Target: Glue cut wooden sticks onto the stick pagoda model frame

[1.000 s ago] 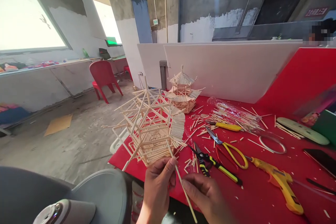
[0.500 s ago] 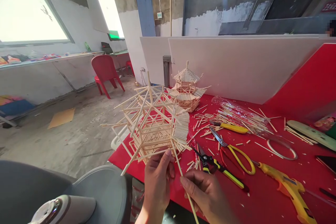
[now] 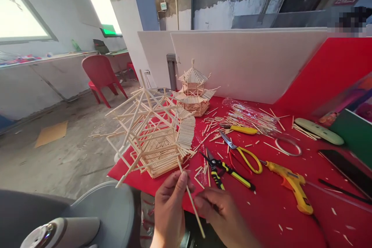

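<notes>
My left hand [image 3: 171, 197] pinches a thin wooden stick [image 3: 195, 212] between thumb and fingers; the stick slants down toward me. Close beside the stick is my right hand [image 3: 222, 213], its fingers curled in toward the thumb. Whether those fingertips touch the stick or hold something small, I cannot tell. Just beyond my hands stands an open pavilion frame [image 3: 151, 124] of wooden sticks, with a spiral-patterned floor and bare roof ribs. Behind it is a second stick pavilion [image 3: 193, 91] with two covered roofs.
On the red table [image 3: 232, 224] lie black-and-yellow pruning shears [image 3: 232, 172], yellow-handled scissors [image 3: 241, 153], a yellow utility knife [image 3: 242, 129], a glue gun [image 3: 292, 184], bagged sticks [image 3: 251, 116] and a phone [image 3: 345, 170]. A grey stool [image 3: 110, 213] and white flask [image 3: 64, 232] are at lower left.
The view has turned to the right. My left hand has slid down from the pavilion frame with the stick. My right fingers, which gripped the stick's lower part, are now at its side.
</notes>
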`<state>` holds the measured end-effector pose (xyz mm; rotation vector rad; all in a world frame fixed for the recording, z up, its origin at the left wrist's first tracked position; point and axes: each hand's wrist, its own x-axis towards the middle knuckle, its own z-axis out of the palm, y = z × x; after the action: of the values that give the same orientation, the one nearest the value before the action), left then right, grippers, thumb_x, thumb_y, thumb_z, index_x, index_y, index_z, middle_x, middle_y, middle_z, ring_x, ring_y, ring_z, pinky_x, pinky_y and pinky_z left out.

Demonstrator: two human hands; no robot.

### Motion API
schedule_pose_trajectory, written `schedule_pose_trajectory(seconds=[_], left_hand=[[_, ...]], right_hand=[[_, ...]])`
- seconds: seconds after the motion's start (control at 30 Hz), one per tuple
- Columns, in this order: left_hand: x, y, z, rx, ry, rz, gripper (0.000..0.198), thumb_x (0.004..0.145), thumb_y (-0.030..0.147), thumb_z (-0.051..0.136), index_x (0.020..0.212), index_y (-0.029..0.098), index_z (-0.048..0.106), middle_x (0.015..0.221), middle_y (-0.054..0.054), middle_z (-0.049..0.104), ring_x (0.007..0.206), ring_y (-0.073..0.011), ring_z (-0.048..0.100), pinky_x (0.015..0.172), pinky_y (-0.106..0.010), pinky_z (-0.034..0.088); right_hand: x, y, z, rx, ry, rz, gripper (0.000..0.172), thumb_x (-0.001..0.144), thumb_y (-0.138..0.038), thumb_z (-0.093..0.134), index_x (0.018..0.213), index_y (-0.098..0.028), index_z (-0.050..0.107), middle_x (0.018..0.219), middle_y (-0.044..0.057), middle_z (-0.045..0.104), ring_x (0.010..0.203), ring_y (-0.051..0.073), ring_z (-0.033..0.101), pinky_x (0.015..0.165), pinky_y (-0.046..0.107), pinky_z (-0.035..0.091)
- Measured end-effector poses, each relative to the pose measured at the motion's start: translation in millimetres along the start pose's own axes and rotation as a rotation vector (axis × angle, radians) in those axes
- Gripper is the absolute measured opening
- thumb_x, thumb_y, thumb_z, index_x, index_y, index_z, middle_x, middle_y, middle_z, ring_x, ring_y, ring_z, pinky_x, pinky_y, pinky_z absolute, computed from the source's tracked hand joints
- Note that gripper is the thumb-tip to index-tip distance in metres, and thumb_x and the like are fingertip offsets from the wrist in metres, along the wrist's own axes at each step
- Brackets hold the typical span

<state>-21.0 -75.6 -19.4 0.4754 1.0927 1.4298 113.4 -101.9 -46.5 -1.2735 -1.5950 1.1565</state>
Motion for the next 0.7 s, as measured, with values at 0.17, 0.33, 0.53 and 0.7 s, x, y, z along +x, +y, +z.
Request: schedule_pose_trajectory(seconds=[0.17,0.33,0.53,0.7], left_hand=[[-2.7,-2.3,10.0,0.051,-0.096,-0.073,0.040,0.059,0.039,0.091,0.087,0.014,0.078,0.054,0.002,0.059,0.043,-0.0046,0.046,0.041,-0.014,0.035],[-9.0,-6.4,16.9,0.054,-0.169,-0.096,0.041,0.064,0.039,0.088,0.095,0.015,0.077,0.058,0.002,0.060,0.038,-0.0015,0.037,0.036,-0.013,0.027],[-11.5,-6.0,13.5,0.078,-0.162,-0.094,0.039,0.068,0.040,0.085,0.096,0.015,0.077,0.060,0.002,0.060,0.037,-0.0011,0.035,0.034,-0.013,0.022],[-10.3,-5.0,16.1,0.098,-0.143,-0.119,0.043,0.064,0.042,0.087,0.093,0.014,0.077,0.059,0.001,0.061,0.038,-0.0011,0.036,0.035,-0.013,0.025]], right_hand=[[1.6,21.3,-58.2,-0.418,0.271,0.035,0.036,0.099,-0.046,0.044,0.096,-0.022,0.070,0.095,0.005,0.071,0.086,0.019,0.065,0.079,0.028,0.048],[29.9,43.6,-106.6,-1.180,0.304,0.336,0.040,0.094,-0.027,0.049,0.130,-0.011,0.059,0.117,0.018,0.067,0.107,0.031,0.063,0.085,0.039,0.049],[50.8,43.8,-115.3,-1.232,0.247,0.397,0.041,0.091,-0.026,0.053,0.130,-0.013,0.058,0.107,0.017,0.071,0.100,0.031,0.067,0.077,0.037,0.050],[57.8,36.7,-119.4,-1.229,0.191,0.426,0.032,0.093,-0.029,0.052,0.121,-0.018,0.062,0.102,0.014,0.071,0.097,0.029,0.068,0.071,0.033,0.049]])
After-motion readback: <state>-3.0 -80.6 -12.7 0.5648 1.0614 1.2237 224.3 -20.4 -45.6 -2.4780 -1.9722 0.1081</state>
